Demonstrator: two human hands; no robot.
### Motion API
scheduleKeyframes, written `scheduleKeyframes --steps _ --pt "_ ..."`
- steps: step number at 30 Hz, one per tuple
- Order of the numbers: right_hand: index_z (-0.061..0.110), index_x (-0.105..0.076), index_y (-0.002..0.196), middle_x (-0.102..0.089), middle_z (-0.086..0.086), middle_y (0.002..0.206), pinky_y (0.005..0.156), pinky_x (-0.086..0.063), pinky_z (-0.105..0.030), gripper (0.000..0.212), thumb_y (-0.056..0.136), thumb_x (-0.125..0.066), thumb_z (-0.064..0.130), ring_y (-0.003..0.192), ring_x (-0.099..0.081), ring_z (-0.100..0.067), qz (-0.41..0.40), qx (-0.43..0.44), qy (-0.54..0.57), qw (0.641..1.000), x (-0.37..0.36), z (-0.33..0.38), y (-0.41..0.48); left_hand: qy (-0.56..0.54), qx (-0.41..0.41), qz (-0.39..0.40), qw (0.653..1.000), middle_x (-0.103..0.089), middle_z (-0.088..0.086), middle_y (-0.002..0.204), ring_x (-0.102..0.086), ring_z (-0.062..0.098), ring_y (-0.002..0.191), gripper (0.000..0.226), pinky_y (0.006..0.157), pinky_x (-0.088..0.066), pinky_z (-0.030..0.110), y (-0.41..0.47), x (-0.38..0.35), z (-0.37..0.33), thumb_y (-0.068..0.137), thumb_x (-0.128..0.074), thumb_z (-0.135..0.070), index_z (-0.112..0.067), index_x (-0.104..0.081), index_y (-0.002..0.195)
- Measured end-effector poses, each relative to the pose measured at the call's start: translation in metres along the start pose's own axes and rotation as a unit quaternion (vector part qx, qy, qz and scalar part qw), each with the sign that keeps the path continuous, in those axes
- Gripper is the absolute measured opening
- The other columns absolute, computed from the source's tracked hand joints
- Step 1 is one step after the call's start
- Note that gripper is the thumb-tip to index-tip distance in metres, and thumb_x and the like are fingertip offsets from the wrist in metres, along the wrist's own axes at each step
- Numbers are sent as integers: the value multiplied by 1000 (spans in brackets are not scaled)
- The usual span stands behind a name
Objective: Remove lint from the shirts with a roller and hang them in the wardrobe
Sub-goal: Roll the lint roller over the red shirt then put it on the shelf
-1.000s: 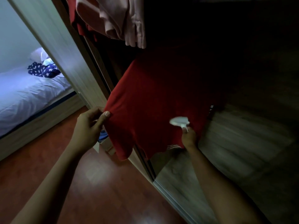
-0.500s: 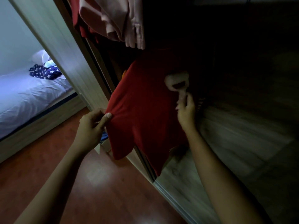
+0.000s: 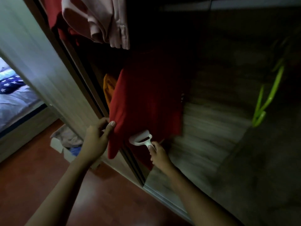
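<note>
The red shirt (image 3: 146, 101) is shown hanging at the centre of the frame, in the opening of the wardrobe (image 3: 211, 128), its lower hem reaching toward the lower centre. The white lint roller (image 3: 141, 138) is pressed against the shirt's lower part, just below centre; half a second earlier it was seen high on the cloth, near the upper centre, so it has been drawn down the shirt. The roller's handle is gripped by the right hand (image 3: 158, 154), fingers closed around it, thumb laid along the stem. The shirt's left edge is pinched between thumb and fingers of the left hand (image 3: 96, 141), at lower centre-left, as in the earlier frames; the cloth is pulled taut between that pinch and the hanging point, which is lost in shadow.

Behind the shirt's left edge an orange garment (image 3: 108, 88) is partly visible. Above, at the upper centre, a pale pink garment (image 3: 104, 22) hangs, with a darker red one just to its left. A green hanger (image 3: 267, 101) is seen at the right of the frame against the wood-grain wardrobe door; it was not in view in the earlier frames, the camera having turned rightward. A white box (image 3: 60, 144) holding cloth stands on the reddish floor (image 3: 40, 185) at lower left, beside the wardrobe's base. At the far left edge a bed (image 3: 14, 101) with a star-patterned fabric is partly seen through a doorway, now closer to the frame's edge than before.
</note>
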State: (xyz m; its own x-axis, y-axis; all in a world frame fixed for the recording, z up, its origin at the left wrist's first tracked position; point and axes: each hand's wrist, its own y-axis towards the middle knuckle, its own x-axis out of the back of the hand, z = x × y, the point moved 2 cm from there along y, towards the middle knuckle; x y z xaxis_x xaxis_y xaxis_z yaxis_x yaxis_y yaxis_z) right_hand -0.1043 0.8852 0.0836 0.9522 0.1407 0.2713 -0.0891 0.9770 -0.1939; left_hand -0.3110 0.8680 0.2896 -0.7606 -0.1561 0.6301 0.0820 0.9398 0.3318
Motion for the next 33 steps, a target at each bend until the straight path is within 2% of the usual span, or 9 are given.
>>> scheduleKeyframes --steps 7,10,14,17,20,24,28,31,33 --pt "19 -58 112 -58 -1 77 48 -47 -28 19 102 -48 31 52 -55 -11 -229 16 56 972 48 43 -44 -33 -98 86 991 -65 6 74 -65 23 68 30 64 -52 43 11 -60 -1 107 -46 -32 -12 -62 91" --pt "21 -58 109 -60 1 76 45 -43 -24 15 102 -50 32 50 -56 -10 -330 -3 69 942 62 41 -88 -57 -142 130 980 -63 5 71 -61 21 64 33 62 -48 40 4 -92 -17 105 -45 -33 -9 -59 87" --pt "16 -59 114 -66 0 90 65 -54 -34 27 100 -52 38 76 -66 -17 -419 -60 57 904 61 11 -174 -80 -236 239 938 -72 -1 92 -65 12 83 19 74 -43 23 -41 -148 -58 105 -51 -23 -16 -68 101" --pt "21 -58 120 -69 -4 107 84 -56 -45 55 87 -49 65 97 -68 -25 -486 -124 80 861 54 -19 -254 -105 -296 305 899 -71 2 102 -64 15 92 23 81 -46 24 -96 -187 -94 104 -50 -29 -15 -68 104" --pt "16 -57 126 -66 -4 112 83 -50 -32 56 92 -52 60 102 -64 -22 -544 -154 70 822 47 -46 -334 -124 -357 358 854 -68 1 100 -61 17 90 21 80 -47 28 -162 -221 -131 104 -51 -28 -16 -67 101" --pt "9 -57 119 -61 0 101 78 -44 -22 26 100 -57 26 93 -61 -15 -637 -174 111 742 26 -72 -450 -170 -426 420 783 -66 1 97 -60 16 90 18 78 -42 22 -270 -254 -188 104 -54 -24 -13 -67 101" --pt "12 -53 129 -60 4 120 94 -42 -24 34 99 -58 28 113 -59 -15 -723 -223 132 640 -2 -103 -548 -216 -456 477 720 -67 4 99 -63 22 94 26 85 -51 35 -383 -280 -235 103 -49 -30 -12 -68 102" --pt "15 -52 127 -61 6 119 82 -41 -14 29 101 -56 27 107 -59 -13 -787 -246 125 552 -26 -122 -622 -216 -512 499 664 -67 7 97 -62 25 93 33 86 -46 32 -466 -292 -260 103 -46 -32 -10 -69 98" --pt "16 -50 124 -63 7 99 68 -40 -6 24 102 -52 27 90 -62 -11 -812 -260 131 506 -42 -135 -667 -204 -541 507 639 -68 7 98 -63 26 92 38 85 -48 36 -517 -298 -270 102 -45 -39 -11 -70 99"
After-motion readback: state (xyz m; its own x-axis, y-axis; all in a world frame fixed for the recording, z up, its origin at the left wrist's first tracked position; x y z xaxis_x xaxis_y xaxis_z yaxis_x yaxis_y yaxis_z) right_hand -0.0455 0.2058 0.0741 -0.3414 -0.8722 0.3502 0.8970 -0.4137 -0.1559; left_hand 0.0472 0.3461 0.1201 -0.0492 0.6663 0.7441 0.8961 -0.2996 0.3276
